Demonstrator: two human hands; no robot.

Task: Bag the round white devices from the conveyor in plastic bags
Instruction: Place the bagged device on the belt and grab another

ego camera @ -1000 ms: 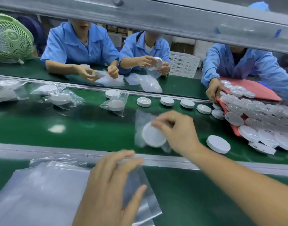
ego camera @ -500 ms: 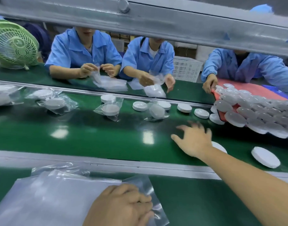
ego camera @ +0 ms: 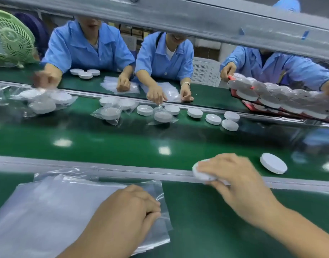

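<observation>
As right hand [ego camera: 240, 185] grips device [ego camera: 200, 174] over rail [ego camera: 122, 171], left hand [ego camera: 126, 213] pinches bag [ego camera: 48, 211]

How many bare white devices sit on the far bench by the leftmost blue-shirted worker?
3, clustered together: left device, front device, right device. None appears hidden.

A factory packing line: green conveyor belt [ego camera: 122, 144], blue-smocked workers [ego camera: 89, 47] opposite.
</observation>
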